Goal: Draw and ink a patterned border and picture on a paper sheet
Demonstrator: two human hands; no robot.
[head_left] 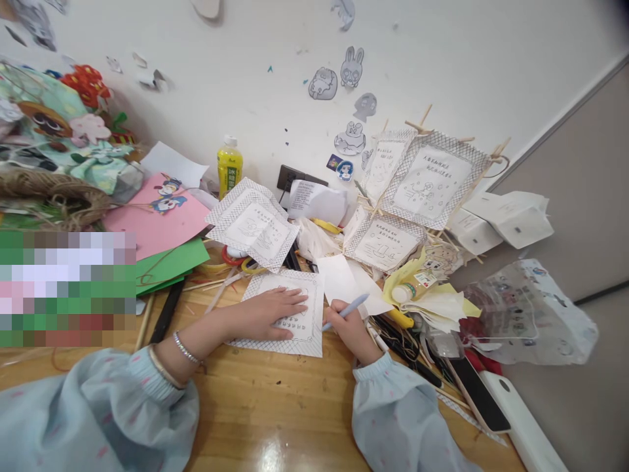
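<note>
A paper sheet (pixel 299 341) with a cross-hatched border and handwritten characters lies on the wooden table in front of me. Across its middle my left hand (pixel 270 313) rests flat, fingers stretched out, hiding much of the drawing. At the sheet's right edge, my right hand (pixel 346 328) is closed around a light-blue pen (pixel 356 303). The pen's tip is hard to make out near the paper's border. Just beyond the right hand lies a blank white paper (pixel 351 282).
Behind stand stick-framed paper panels (pixel 427 180) with drawings. Loose bordered sheets (pixel 253 223) lean near a yellow-green drink bottle (pixel 229 167). Pink paper (pixel 152 223) and a twine coil (pixel 54 196) are left. A phone (pixel 479 393), plastic bag (pixel 535 314) and glue bottle (pixel 407 292) lie right.
</note>
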